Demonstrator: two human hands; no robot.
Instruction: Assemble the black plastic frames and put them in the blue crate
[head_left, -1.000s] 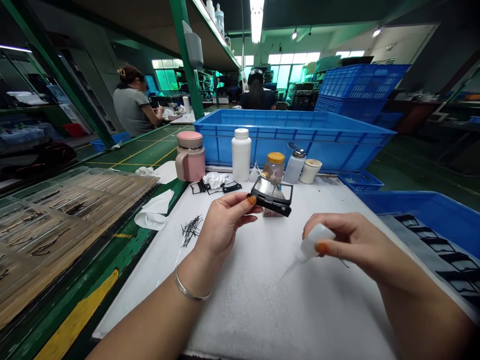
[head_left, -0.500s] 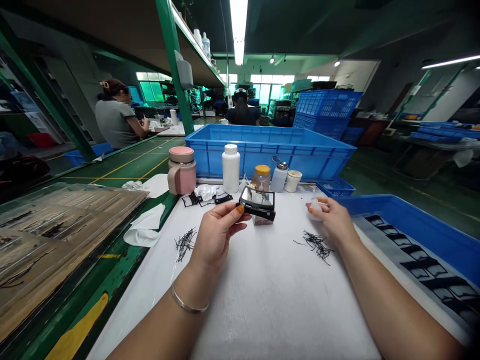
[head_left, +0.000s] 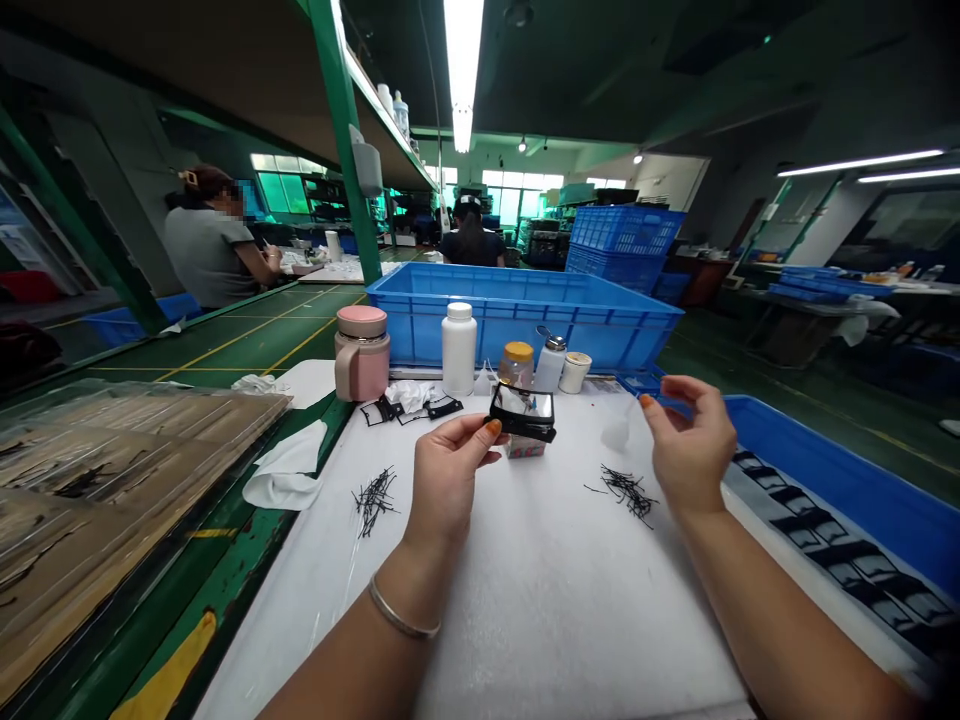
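Observation:
My left hand (head_left: 451,468) pinches the left end of a small black rectangular frame (head_left: 523,413) with a clear window, held up above the white tabletop. Behind and below the frame a small patterned box (head_left: 526,447) is partly hidden. My right hand (head_left: 694,445) is raised at the right with thumb and fingers apart and nothing between them. Just left of its thumb is a small translucent white bottle (head_left: 616,433), blurred in outline. Below that lies a pile of short black strips (head_left: 628,494). A similar pile of strips (head_left: 374,500) lies left of my left hand.
Along the back stand a pink mug (head_left: 363,355), a white bottle (head_left: 459,350), a yellow-lidded jar (head_left: 517,364), a pump bottle (head_left: 551,364) and a white tub (head_left: 575,372). A blue crate (head_left: 525,285) is behind them. Another blue bin (head_left: 840,470) holds black frames at right.
My right hand has let go of the small translucent bottle, opened and drawn back to the right. My left hand still holds the black frame. The whole view has shifted slightly.

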